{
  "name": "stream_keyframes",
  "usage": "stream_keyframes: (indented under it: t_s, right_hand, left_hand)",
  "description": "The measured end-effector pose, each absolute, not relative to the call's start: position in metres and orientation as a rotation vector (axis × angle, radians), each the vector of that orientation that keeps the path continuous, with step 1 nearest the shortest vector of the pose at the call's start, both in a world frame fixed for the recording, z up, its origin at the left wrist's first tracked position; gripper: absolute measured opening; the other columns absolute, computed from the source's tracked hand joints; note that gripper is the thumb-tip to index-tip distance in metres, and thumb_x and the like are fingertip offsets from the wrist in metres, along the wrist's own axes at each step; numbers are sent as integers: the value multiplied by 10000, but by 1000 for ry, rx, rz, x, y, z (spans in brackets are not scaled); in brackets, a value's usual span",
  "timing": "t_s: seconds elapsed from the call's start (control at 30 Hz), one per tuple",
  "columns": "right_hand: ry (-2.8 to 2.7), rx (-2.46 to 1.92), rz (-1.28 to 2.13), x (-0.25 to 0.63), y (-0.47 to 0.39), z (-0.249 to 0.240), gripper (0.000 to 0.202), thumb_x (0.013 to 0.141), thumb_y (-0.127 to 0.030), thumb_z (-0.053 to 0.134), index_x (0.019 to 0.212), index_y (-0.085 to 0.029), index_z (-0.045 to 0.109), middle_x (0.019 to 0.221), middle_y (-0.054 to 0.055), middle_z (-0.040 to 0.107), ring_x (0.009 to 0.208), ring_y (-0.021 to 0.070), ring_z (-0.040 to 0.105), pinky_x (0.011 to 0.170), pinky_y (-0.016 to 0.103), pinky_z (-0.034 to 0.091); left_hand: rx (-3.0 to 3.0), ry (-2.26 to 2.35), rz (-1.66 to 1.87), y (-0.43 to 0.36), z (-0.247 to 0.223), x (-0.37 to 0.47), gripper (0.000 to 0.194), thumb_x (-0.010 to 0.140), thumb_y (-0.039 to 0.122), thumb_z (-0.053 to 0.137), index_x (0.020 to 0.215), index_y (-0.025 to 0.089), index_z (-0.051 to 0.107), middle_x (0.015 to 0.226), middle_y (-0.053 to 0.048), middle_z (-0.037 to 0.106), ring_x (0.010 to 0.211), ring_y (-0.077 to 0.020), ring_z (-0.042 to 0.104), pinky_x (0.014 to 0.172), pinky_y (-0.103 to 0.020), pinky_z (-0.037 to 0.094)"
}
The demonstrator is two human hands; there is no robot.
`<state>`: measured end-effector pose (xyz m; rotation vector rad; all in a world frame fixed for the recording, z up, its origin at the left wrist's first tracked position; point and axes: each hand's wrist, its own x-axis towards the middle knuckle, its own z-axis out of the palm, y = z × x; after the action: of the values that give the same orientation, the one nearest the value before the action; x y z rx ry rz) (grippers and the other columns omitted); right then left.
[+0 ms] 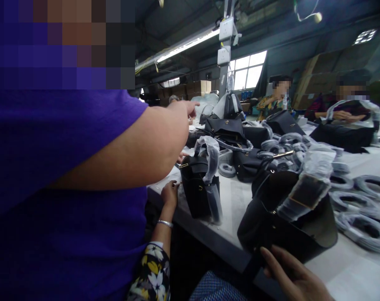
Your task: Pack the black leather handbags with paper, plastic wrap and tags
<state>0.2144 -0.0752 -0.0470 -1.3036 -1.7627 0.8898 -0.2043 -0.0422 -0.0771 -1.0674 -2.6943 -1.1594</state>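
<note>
Black and smooth-sided, an open bag (290,236) is sitting on the white table (232,205) at twelve o'clock from my right hand (293,274), its mouth gaping and a plastic-wrapped handle (312,184) standing across it. My right fingers are lying at the bag's near lower edge, slightly parted; I cannot tell whether they are gripping it. From my left hand (169,193), the same bag is lying between three and four o'clock, well apart. That hand is curling its fingers just beside a narrower black bag (194,190), which is standing at three o'clock; what they are holding, I cannot tell. Wrapped rings (364,232) are lying at two o'clock from my right hand. A purple-shirted person (83,138) is standing close by, at ten o'clock from my left hand.
</note>
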Motion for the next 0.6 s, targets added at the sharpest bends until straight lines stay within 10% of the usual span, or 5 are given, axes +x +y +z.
stream_keyframes:
  t_s: [0.6]
  right_hand:
    - [-1771,-1329,922,214,-79,-48,531,748,-653,670,969,-180,768,653,39,744,703,254,747,676,234,599]
  left_hand:
    - [-1060,-2610,-1123,-76,-72,-216,275,945,376,598,1115,163,634,1187,-89,630,1086,-233,607,954,-473,504]
